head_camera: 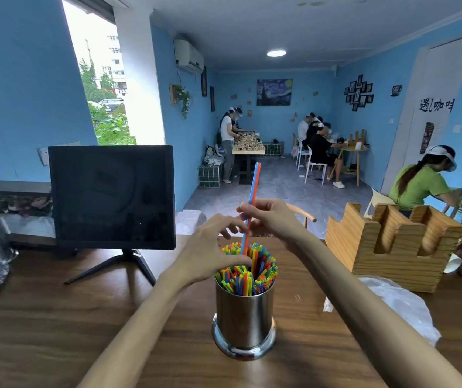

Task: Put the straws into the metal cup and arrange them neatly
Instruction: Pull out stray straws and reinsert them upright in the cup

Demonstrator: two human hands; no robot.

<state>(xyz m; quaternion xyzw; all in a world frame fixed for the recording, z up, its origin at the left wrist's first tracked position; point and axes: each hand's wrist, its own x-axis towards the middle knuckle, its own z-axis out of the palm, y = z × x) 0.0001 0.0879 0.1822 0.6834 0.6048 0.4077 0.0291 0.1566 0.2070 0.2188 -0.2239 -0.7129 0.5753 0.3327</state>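
The metal cup looked like polished steel, glossy and mirror-bright at its flared base. The straws were smooth coloured plastic. The counter was brown wood-grain with a dull sheen; the holder was pale, matt wood.

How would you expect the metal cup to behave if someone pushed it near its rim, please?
The cup is tall and narrow, so a push near the rim might tip it. Its flared base probably gives some stability. The polished steel looks smooth, so it may slide on the table rather than grip. The straws packing it are likely light and add little weight.
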